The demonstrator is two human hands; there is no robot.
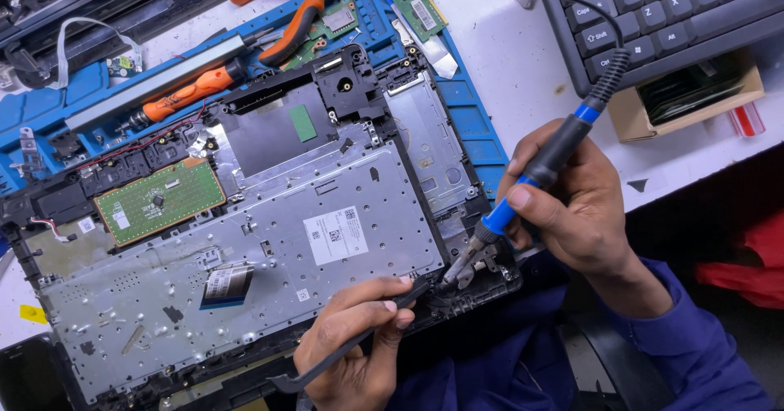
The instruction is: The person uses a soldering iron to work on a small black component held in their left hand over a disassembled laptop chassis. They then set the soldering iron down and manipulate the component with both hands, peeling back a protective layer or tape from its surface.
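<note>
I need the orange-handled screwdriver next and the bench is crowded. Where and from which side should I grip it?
Probably by the orange handle, coming from above. The screwdriver lies flat on the blue mat, its dark tip toward the left; the handle is its thickest part. A grey bar lies along its far side and the opened laptop chassis along its near side, so sideways approaches look blocked.

Soldering iron (545, 166) tip hidden where it meets the chassis corner. Black pry tool (343, 354) partly covered by left hand (355, 350). Keyboard (665, 11) cut off by top edge. Label print too small to tell.
</note>
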